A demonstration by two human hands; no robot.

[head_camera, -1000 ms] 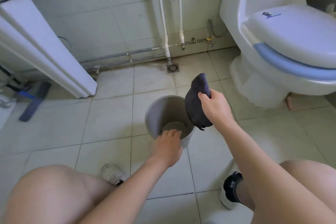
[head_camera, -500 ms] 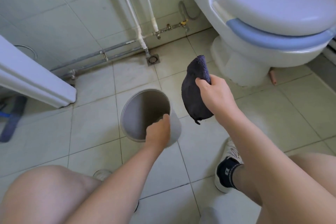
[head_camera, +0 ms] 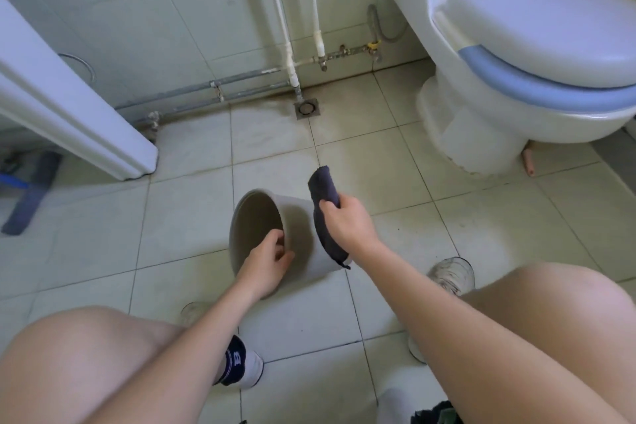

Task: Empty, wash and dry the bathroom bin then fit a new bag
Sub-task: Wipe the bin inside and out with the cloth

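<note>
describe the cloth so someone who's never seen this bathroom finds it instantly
Start at the toilet on the right, then drop to the tilted grey bin on the floor tiles in front of it. The cloth hangs against the bin's outer wall, gripped by the right hand; it is dark blue-grey.

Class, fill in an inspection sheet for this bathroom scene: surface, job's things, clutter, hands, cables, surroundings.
Surface: pale tiled floor, stained near the floor drain.
Job's things: grey bin tipped on its side, no bag visible; dark cloth against its outer wall.
Clutter: mop head at left.
Hands: left hand grips the bin rim; right hand holds the cloth.
Cables: nothing seen.
Surroundings: toilet, lid down; wall pipes.
</note>
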